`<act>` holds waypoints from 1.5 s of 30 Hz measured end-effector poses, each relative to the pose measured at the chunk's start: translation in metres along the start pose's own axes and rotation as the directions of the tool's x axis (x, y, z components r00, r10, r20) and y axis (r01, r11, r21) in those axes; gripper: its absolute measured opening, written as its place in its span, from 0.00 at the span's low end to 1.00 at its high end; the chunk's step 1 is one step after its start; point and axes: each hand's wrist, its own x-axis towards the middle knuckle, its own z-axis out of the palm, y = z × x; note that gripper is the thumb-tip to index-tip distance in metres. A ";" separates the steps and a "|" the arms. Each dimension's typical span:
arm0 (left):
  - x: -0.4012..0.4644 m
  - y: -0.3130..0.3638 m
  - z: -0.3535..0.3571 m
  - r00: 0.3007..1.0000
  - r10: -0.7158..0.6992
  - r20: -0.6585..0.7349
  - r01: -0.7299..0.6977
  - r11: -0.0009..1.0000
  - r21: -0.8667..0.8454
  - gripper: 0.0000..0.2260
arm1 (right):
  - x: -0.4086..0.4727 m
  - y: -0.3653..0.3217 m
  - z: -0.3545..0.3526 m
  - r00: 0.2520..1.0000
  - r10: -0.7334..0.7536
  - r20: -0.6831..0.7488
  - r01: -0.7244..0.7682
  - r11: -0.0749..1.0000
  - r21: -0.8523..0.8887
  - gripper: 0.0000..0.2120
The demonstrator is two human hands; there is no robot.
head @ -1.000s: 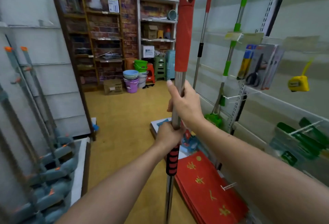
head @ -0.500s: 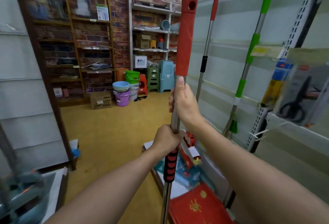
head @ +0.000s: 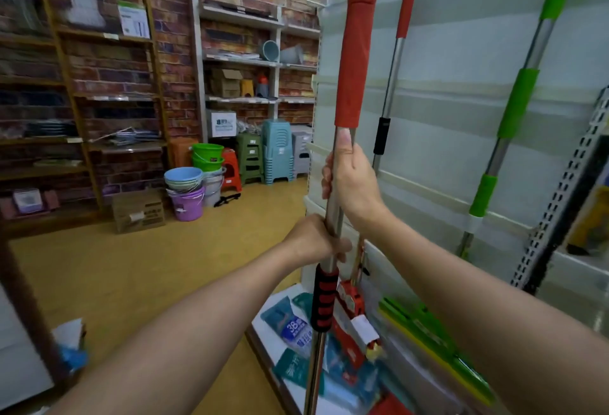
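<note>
Gripping the upright pole (head: 355,52) at frame centre, both your hands clamp it, right hand (head: 354,190) above left hand (head: 313,240); shelving (head: 445,137) stands just right of it, open floor (head: 148,269) lies lower left.

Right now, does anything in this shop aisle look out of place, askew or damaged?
Nothing looks damaged. The packets and red boxes on the low shelf lie jumbled and tilted, not in rows. The left hand and right hand hold the red-handled pole roughly upright.

Stacked buckets (head: 188,205) and stools (head: 277,151) stand by the brick wall (head: 171,52); a green-sleeved pole (head: 517,101), perhaps a mop, leans nearby.
</note>
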 end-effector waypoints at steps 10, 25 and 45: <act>0.128 -0.017 -0.070 0.966 0.187 0.179 -0.208 0.973 0.103 0.11 | 0.114 0.036 0.062 0.942 -0.010 -0.335 -0.048 0.985 -0.165 0.19; 0.271 -0.006 -0.088 0.834 0.515 0.197 -0.548 0.817 0.181 0.17 | 0.237 0.089 0.054 0.868 -0.064 -0.492 -0.087 0.957 -0.277 0.19; 0.387 0.039 -0.079 0.717 0.613 0.330 -0.659 0.751 0.036 0.09 | 0.335 0.123 0.024 0.756 -0.160 -0.635 -0.197 0.869 -0.453 0.21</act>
